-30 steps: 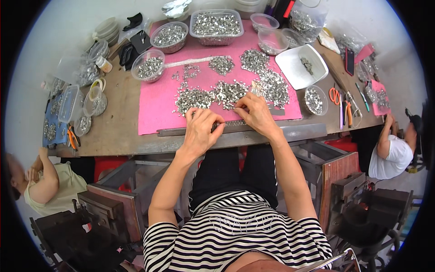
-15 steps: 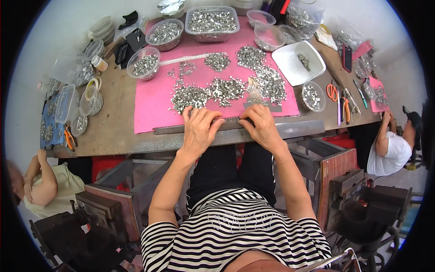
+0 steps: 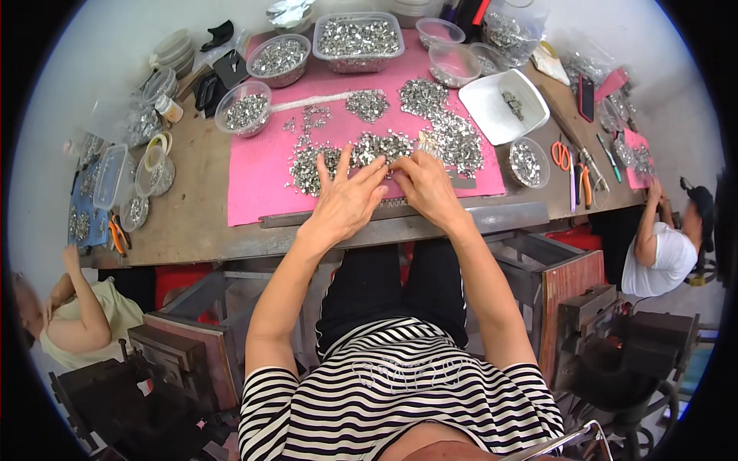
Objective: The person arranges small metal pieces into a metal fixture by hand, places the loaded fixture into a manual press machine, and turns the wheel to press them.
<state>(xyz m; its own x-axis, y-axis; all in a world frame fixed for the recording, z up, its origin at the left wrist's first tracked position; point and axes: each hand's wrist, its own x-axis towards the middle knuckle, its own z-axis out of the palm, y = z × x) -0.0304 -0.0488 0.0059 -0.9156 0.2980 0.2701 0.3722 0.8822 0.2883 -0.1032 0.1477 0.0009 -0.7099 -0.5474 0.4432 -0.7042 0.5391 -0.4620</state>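
Both hands are over the near edge of a pink mat [image 3: 257, 184]. My left hand [image 3: 344, 201] has its fingers spread, their tips at the near side of heaps of small shiny metal pieces [image 3: 306, 175]. My right hand [image 3: 430, 192] is bent with thumb and finger together at the front of the middle heap [image 3: 388, 144]; whatever lies between them is too small to make out. Below the hands, a long grey metal bar [image 3: 288, 220] runs along the table's front edge, with a row of small pieces [image 3: 393, 203] partly showing on it between my wrists.
Tubs of metal pieces [image 3: 358, 38] stand along the back. A white tray [image 3: 480, 115] and a round tub [image 3: 529, 163] lie to the right, near orange-handled scissors [image 3: 561, 156] and pliers [image 3: 586, 187]. Other people sit at the left [image 3: 92, 315] and right [image 3: 657, 257].
Both hands have left the metal bar and moved forward to the heaps. The left fingers have spread apart; the right fingertips have come to the middle heap.
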